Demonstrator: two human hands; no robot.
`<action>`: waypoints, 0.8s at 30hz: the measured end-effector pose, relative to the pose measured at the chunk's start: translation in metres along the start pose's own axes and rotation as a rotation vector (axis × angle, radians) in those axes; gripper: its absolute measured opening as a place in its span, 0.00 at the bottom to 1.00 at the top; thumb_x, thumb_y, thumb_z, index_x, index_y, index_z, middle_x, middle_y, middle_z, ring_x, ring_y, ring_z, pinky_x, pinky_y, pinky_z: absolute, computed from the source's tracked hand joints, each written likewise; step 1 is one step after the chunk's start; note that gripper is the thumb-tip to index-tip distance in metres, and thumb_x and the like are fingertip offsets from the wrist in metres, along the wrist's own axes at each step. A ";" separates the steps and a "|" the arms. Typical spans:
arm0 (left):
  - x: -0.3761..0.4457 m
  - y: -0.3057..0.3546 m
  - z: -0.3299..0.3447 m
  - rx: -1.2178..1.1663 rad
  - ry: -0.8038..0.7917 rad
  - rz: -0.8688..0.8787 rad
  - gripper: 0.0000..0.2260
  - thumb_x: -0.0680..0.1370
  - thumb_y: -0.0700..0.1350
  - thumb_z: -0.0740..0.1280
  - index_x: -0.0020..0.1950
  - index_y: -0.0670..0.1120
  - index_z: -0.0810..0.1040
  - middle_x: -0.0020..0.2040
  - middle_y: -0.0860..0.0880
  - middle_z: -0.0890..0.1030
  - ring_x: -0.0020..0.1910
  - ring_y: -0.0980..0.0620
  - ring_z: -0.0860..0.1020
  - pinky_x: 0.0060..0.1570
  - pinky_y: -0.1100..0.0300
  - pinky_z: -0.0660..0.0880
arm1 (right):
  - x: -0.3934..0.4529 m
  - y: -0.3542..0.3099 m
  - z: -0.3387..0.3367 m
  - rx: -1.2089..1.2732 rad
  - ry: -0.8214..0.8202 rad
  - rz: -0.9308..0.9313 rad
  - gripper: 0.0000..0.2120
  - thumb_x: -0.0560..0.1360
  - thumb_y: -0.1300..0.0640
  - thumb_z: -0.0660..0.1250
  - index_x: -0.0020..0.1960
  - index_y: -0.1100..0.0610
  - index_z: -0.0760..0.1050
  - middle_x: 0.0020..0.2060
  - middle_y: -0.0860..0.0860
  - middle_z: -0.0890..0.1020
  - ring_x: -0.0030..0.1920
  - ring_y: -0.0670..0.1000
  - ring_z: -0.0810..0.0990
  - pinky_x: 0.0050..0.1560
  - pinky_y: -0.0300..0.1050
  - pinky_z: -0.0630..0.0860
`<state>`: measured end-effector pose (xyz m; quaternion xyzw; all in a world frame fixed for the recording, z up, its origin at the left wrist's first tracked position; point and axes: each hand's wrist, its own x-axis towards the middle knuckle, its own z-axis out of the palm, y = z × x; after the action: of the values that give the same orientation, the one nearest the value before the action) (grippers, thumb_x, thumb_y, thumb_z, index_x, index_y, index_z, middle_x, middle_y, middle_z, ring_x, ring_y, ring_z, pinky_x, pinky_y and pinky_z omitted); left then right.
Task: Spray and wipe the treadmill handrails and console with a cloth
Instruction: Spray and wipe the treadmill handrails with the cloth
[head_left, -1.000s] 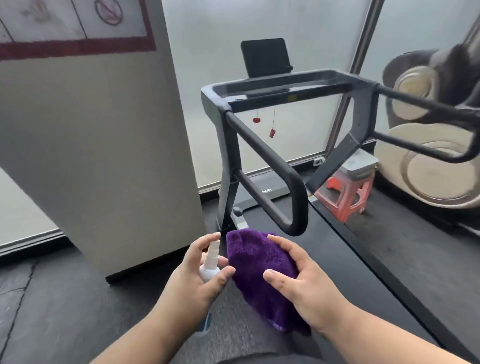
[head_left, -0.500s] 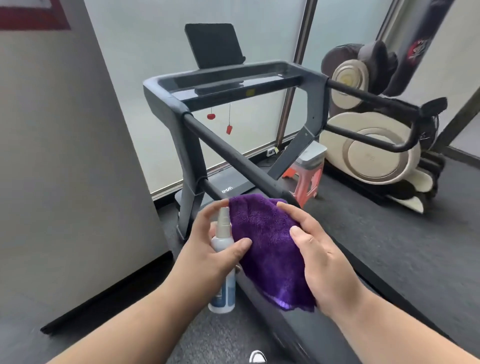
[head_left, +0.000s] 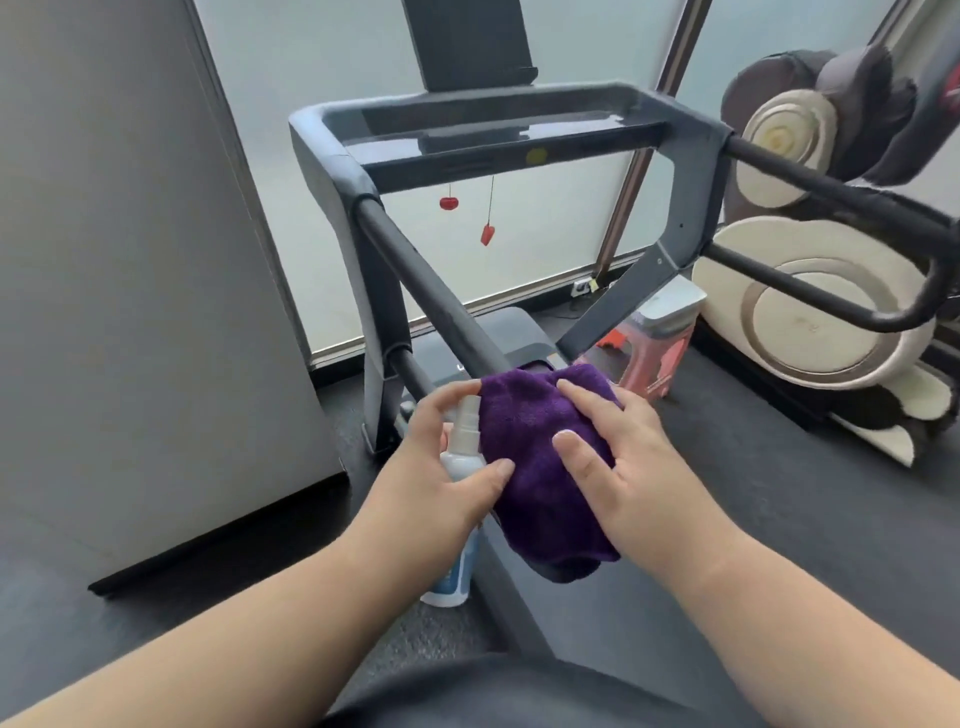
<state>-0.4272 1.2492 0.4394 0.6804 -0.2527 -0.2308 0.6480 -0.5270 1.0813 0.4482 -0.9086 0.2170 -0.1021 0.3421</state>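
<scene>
A purple cloth (head_left: 540, 467) is draped over the near end of the treadmill's left handrail (head_left: 431, 291), where the dark bar curves down toward the deck. The cloth is pressed against the rail by the right hand (head_left: 618, 457), which is laid flat on it with the fingers spread and the thumb pointing toward the left; the palm lies on the fabric rather than being closed around it. A small spray bottle (head_left: 460, 457) is held upright in the left hand (head_left: 441, 467), whose fingers are curled around the body of the bottle while the thumb reaches across to touch the edge of the cloth. The white nozzle stands just beside the cloth (whether the pump is being pressed cannot be told). The lower part of the bottle, with a blue label, is seen below the left wrist.

The left handrail is joined at its far end to the console (head_left: 498, 130), a grey frame with a dark glossy panel, above which a black screen (head_left: 470, 41) is mounted. Two red safety tags (head_left: 485, 234) are hung on cords beneath the console. The right handrail (head_left: 831, 192) is well apart from both hands. A red stool (head_left: 657, 345) is placed beside the treadmill, and a cream and brown exercise machine (head_left: 821, 312) is seen at the right. A grey panel (head_left: 130, 260) stands to the left on the dark floor (head_left: 779, 493).
</scene>
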 end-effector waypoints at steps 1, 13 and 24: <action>-0.001 -0.003 -0.002 0.033 0.021 -0.009 0.27 0.75 0.39 0.72 0.59 0.71 0.70 0.52 0.53 0.82 0.47 0.54 0.83 0.47 0.59 0.79 | -0.004 0.001 0.003 -0.037 -0.005 -0.015 0.34 0.72 0.27 0.55 0.75 0.37 0.60 0.76 0.44 0.55 0.76 0.44 0.53 0.76 0.44 0.54; 0.003 -0.005 -0.024 0.263 0.174 0.072 0.28 0.74 0.46 0.72 0.60 0.74 0.65 0.49 0.61 0.76 0.46 0.59 0.78 0.47 0.70 0.72 | 0.005 -0.006 0.016 -0.412 -0.057 -0.330 0.29 0.75 0.39 0.58 0.75 0.39 0.63 0.76 0.56 0.62 0.67 0.59 0.72 0.60 0.51 0.77; 0.046 -0.016 -0.097 0.216 0.197 0.118 0.27 0.74 0.47 0.71 0.62 0.74 0.64 0.48 0.61 0.76 0.45 0.56 0.78 0.47 0.70 0.71 | 0.120 -0.082 0.034 -0.695 -0.274 -0.219 0.29 0.77 0.36 0.60 0.75 0.36 0.55 0.78 0.53 0.51 0.67 0.59 0.68 0.68 0.52 0.67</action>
<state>-0.3292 1.2941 0.4290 0.7495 -0.2508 -0.0957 0.6051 -0.3831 1.1007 0.4825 -0.9933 0.0929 0.0639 0.0269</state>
